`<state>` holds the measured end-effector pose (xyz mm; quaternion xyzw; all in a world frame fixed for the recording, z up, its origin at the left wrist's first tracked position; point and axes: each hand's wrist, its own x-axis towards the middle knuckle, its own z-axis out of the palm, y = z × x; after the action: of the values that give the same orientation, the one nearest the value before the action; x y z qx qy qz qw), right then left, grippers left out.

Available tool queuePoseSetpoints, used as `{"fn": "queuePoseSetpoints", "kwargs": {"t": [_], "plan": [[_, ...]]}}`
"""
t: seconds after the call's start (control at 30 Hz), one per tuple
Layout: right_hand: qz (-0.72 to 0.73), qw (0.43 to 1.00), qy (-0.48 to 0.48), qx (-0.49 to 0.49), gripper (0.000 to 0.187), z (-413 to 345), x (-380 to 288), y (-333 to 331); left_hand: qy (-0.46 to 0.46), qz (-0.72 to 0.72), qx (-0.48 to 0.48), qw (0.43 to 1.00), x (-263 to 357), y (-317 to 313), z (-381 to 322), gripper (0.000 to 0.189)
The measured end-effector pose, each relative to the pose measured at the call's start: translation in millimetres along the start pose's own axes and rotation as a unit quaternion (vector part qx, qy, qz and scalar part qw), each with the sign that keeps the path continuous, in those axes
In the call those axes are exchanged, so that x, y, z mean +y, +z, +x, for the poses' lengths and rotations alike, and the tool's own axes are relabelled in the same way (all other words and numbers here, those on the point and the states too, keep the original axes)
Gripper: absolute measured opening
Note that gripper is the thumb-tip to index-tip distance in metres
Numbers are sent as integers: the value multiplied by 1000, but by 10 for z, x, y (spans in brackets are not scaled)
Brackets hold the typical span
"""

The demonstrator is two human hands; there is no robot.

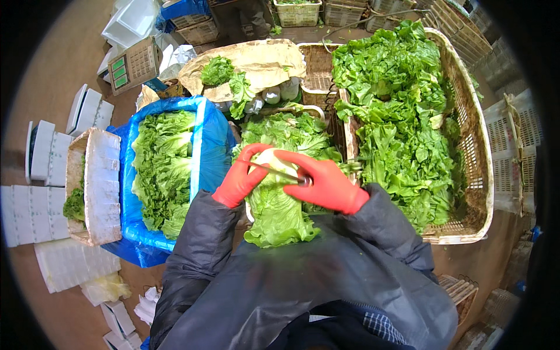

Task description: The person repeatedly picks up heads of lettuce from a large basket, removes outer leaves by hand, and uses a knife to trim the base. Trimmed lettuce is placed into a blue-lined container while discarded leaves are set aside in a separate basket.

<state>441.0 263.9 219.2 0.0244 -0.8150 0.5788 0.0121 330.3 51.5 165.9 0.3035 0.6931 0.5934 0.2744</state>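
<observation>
Both my hands wear orange-red rubber gloves. My left hand [239,178] curls around the left side of a lettuce head [280,210], near its pale base, which points away from me. My right hand [326,181] holds a knife [280,172] whose blade crosses over the lettuce towards my left thumb. The leaves hang down against my dark apron. Below and beyond my hands a crate of loose lettuce leaves [288,131] stands. To the left, lettuces lie in rows in a box lined with blue plastic [212,144]; whether the blade touches the lettuce, I cannot tell.
A large plastic crate [477,144] heaped with lettuce leaves [402,131] is at the right. Beyond lie brown paper [262,57] with some leaves and a weighing scale's keypad unit [133,65]. White foam boxes [48,153] stand at the left. Someone's legs [253,17] show at the top.
</observation>
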Motion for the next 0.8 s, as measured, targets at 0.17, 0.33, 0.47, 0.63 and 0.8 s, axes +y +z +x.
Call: {"fn": "queuePoseSetpoints", "kwargs": {"t": [0.17,0.33,0.47,0.63,0.8], "plan": [[-229,949,157,147,41,368,309,-523,14,-60,-51,997,-70,55,-3,59],[-273,941,-161,119,50,-63,531,-286,-30,-264,-55,962,-128,189,-136,82],[-474,847,-233,62,23,-352,514,-17,-182,-228,-49,955,-182,275,-253,87],[-525,851,13,-9,17,-265,796,-91,-98,-259,-101,956,-183,322,-333,107],[178,973,133,66,37,-376,1046,-41,-105,-217,-159,957,-371,327,-291,91]]}}
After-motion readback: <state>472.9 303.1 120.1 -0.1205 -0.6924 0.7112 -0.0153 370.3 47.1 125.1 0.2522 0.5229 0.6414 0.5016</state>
